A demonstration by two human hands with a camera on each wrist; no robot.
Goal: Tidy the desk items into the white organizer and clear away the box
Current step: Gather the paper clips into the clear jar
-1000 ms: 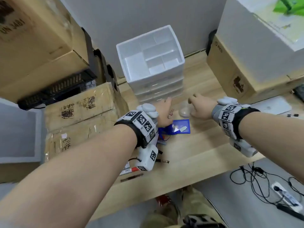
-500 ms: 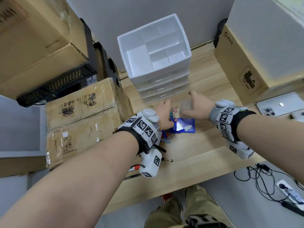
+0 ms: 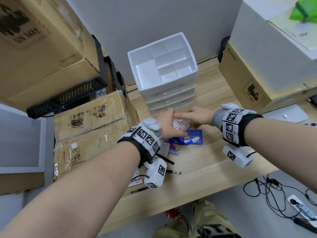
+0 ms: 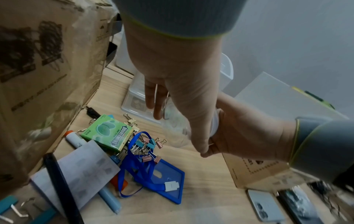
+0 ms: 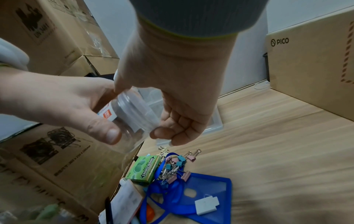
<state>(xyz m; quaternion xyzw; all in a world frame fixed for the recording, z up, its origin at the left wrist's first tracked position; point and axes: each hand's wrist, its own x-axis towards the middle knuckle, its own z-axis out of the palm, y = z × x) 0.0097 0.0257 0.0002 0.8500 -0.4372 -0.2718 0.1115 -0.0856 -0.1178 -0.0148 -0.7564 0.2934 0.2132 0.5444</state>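
Both hands on a clear plastic box [image 5: 132,119], held in the air just in front of the white organizer [image 3: 163,66] and above the desk [image 3: 197,162]. Left hand [image 5: 57,104] wrapped round the box body, thumb across the front by a small red-and-white label. Right hand [image 5: 172,84] curled over the lid end, thumb and fingers pinching the rim. Box interior looked empty, not certain. Below on the desk: loose pile of binder clips [image 5: 172,168], green gum pack [image 5: 145,169], blue badge holder [image 5: 206,195] with lanyard, a few pens [image 4: 109,198] partly under a paper slip. Organizer's top compartments bare. Cardboard boxes [image 3: 89,124] stacked at left, phone [image 4: 264,204] at right.
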